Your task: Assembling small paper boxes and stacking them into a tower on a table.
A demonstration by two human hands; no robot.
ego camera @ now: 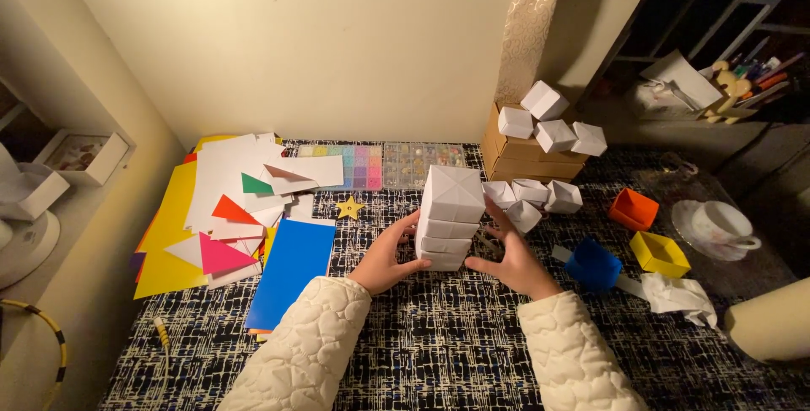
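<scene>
A stack of white folded-paper cubes (450, 217) stands upright in the middle of the table, three high. My left hand (388, 253) touches the stack's lower left side with spread fingers. Against its lower right side rests my right hand (511, 257), fingers apart too. Neither hand lifts a cube. Both arms wear cream quilted sleeves. Several more white paper cubes (531, 195) lie just right of the stack, and others (553, 122) sit on a cardboard box (523, 159) behind them.
Coloured paper sheets (228, 217) and a blue sheet (294, 269) cover the left. Bead organiser trays (380, 164) line the back wall. At the right are orange (633, 208), yellow (660, 252) and blue (592, 264) paper boxes, crumpled paper (679, 294) and a cup on a saucer (719, 225). A yellow star (349, 207) lies near the trays.
</scene>
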